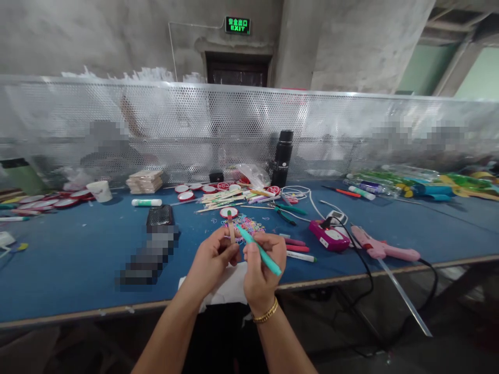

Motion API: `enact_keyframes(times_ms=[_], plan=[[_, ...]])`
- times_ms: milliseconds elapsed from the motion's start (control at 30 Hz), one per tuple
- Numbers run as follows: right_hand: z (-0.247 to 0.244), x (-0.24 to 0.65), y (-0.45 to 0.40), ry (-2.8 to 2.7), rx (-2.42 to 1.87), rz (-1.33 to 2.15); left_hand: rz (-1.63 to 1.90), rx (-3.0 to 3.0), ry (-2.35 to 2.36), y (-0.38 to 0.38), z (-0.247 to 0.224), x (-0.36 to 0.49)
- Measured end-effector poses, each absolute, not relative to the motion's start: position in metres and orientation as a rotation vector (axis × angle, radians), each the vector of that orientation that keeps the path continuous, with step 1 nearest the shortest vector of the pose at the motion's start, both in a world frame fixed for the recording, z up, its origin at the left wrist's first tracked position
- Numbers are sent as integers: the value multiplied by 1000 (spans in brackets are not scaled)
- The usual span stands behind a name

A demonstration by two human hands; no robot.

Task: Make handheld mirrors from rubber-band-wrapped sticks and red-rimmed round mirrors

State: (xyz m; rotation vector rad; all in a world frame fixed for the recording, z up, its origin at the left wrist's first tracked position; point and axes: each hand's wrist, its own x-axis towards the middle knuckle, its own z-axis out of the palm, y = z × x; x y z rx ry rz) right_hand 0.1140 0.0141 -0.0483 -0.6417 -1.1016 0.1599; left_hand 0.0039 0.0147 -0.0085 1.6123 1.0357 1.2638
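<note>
My left hand pinches a flat wooden craft stick upright; the stick's top end is coloured green and red. In my right hand is a turquoise marker pen, gripped like a writing tool, its tip slanting up toward the stick. Whether the tip touches the wood I cannot tell. Just beyond both hands lies a heap of small coloured rubber bands. A round white disc with a red rim sits behind the stick. White paper or cloth lies under my wrists at the table edge.
A pink glue gun and a magenta power block with cables lie right. Several markers rest beside my right hand. Pliers, thin sticks, a black flask and a perforated metal screen stand farther back.
</note>
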Motion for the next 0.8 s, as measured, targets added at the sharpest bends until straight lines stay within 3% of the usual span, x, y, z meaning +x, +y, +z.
enact_keyframes(times_ms=[233,800], plan=[[-42,114,15,-1133,-575,-10,1291,1719,1079,12,-10,6],[-42,115,14,-1213,-643,34,1269,1766,1118,10,-12,4]])
